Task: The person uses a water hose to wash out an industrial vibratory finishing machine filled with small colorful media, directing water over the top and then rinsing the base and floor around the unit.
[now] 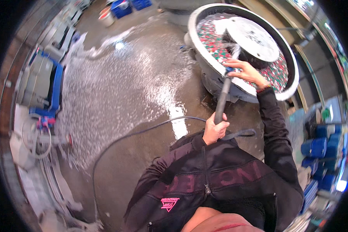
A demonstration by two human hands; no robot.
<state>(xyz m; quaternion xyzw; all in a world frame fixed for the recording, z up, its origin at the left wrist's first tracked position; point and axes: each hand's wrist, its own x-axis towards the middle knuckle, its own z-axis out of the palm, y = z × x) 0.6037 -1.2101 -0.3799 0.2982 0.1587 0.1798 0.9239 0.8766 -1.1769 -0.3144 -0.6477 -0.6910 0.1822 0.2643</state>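
Note:
My left hand [215, 128] is wrapped around a thick grey hose [222, 98] in front of my body. Higher up, my right hand [246, 72] pinches a blue fitting [229, 70] near the hose's front end, thumb on one side and fingers on the other. White water sprays from that end into a large round tub [208, 58] with a pale rim. Small red, green and white pieces [212, 40] fill the tub around a raised white centre disc [255, 38], which is wet and foamy.
Foam and water cover much of the concrete floor [116, 104]. A thin dark hose [123, 136] curves across it at left. Grey machinery with a blue frame [57, 87] stands on the left. Blue containers [314, 147] stack at right; blue crates [121, 8] and a white bucket [106, 17] stand far off.

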